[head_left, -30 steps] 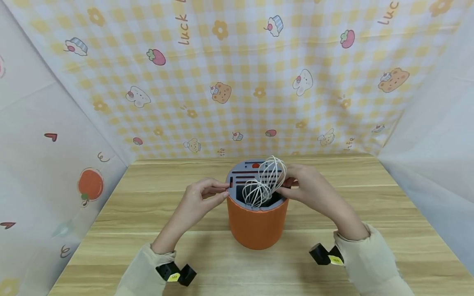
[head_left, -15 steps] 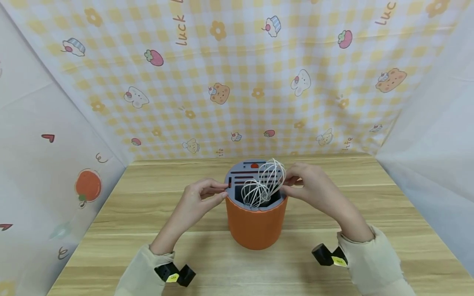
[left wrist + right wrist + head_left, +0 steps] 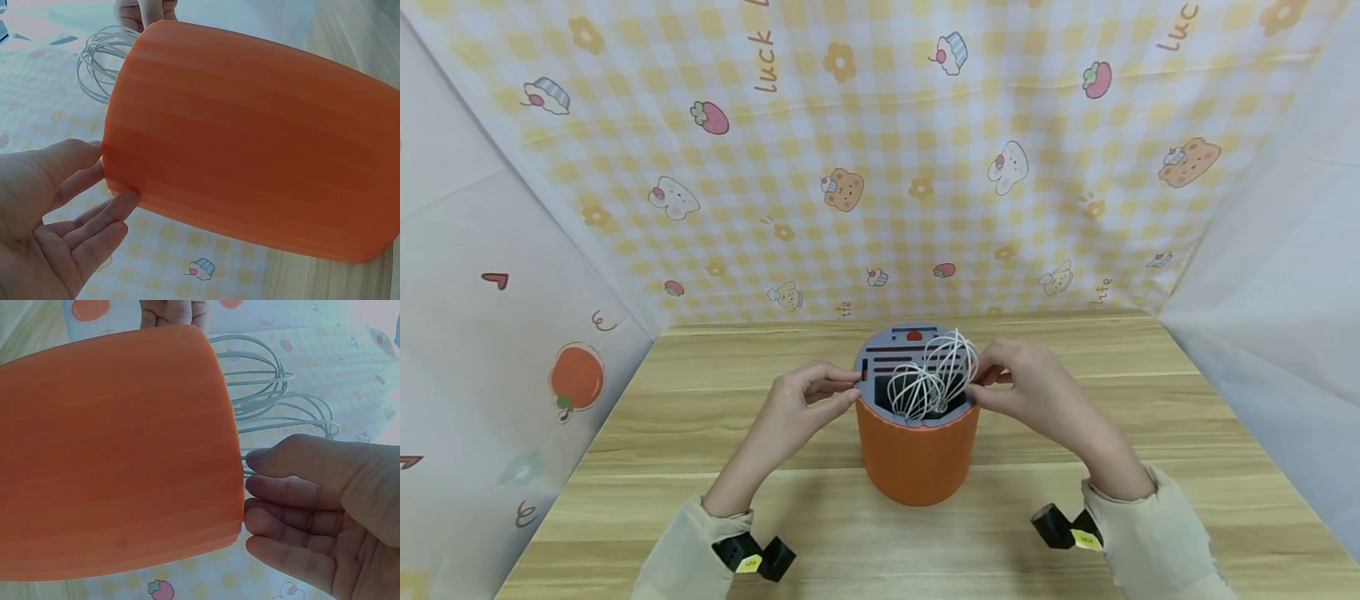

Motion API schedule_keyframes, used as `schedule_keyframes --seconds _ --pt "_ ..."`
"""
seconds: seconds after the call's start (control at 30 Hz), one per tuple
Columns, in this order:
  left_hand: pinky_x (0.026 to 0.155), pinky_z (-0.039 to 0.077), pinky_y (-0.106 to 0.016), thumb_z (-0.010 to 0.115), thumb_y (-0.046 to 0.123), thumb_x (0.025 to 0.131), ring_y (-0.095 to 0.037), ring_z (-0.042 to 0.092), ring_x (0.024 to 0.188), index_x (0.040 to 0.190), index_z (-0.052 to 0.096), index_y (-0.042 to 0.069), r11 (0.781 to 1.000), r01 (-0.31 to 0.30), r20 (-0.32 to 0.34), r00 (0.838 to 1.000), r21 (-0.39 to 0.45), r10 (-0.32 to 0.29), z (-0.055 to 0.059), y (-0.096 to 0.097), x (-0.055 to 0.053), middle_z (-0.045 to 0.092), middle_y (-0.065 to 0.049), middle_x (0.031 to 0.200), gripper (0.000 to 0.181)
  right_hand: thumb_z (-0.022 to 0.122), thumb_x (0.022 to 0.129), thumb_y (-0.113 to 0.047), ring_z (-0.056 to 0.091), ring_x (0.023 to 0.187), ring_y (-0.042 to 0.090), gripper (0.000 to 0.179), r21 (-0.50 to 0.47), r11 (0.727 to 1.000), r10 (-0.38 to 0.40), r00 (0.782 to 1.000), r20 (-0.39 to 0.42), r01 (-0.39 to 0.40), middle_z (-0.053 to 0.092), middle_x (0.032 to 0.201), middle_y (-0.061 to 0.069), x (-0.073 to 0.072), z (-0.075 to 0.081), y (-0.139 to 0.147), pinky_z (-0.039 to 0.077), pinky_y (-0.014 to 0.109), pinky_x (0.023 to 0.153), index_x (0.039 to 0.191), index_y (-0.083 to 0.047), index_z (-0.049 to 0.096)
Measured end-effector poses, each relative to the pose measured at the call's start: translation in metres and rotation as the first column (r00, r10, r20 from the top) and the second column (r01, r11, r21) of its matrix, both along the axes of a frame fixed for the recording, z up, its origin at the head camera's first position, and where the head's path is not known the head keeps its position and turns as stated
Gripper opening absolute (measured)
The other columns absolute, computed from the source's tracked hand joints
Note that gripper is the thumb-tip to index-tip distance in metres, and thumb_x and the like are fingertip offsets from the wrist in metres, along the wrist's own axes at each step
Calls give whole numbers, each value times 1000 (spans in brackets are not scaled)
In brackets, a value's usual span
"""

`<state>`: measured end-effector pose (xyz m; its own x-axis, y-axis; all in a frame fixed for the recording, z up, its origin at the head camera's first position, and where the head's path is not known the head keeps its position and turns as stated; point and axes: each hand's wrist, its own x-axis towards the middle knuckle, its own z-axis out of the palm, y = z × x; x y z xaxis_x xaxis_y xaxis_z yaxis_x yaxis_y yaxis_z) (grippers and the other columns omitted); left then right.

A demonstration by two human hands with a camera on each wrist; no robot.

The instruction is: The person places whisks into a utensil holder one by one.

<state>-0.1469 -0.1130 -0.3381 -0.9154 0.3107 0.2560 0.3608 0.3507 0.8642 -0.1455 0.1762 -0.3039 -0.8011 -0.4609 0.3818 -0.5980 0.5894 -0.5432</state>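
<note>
An orange utensil holder [image 3: 917, 467] stands upright with a slotted grey top [image 3: 880, 342]. Two whisks are in its dark front opening, wire ends up. The smaller whisk [image 3: 908, 390] sits front left; the larger whisk [image 3: 958, 354] leans right. My left hand [image 3: 808, 400] touches the left rim with thumb and fingertips, fingers fairly straight in the left wrist view. My right hand [image 3: 1026, 383] is at the right rim, thumb and forefinger pinching the larger whisk low on its wires, where the fingertips partly cover it. The whisk handles are hidden inside the holder.
The holder stands on a wood-grain table [image 3: 700, 417]. A checked yellow cloth [image 3: 895, 125] hangs behind, with white sheets on both sides. Black wrist cameras sit at the cuffs, left [image 3: 756, 554] and right [image 3: 1067, 529].
My right hand and the larger whisk have moved down a little, and the whisk sits lower in the opening. My left hand has stayed at the rim.
</note>
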Motion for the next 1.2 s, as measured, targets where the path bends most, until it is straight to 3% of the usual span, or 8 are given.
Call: schedule_keyframes --seconds 0.33,0.73,1.2 --pt "77 53 -28 67 22 85 -16 63 93 102 67 10 1000 3 0 1000 12 -3 -2 0 -1 66 -4 103 21 72 75 -1 57 73 9 12 -16 1000 -7 1000 -26 6 57 77 -5 2 -5 3 55 29 66 78 -11 67" --pt "81 51 -30 67 21 85 -16 62 95 104 67 10 1000 3 -40 999 -12 -3 0 -3 -2 64 -4 104 22 71 76 0 57 72 11 13 -36 999 -41 999 10 41 62 81 -2 6 -5 16 54 27 66 87 -5 71" --pt "79 52 -38 67 20 86 -20 65 91 104 67 10 992 -78 -92 993 -104 68 11 -29 -8 68 -6 99 21 67 83 -7 57 74 14 11 90 990 -118 991 66 112 64 85 2 -5 0 51 54 32 68 91 -1 69"
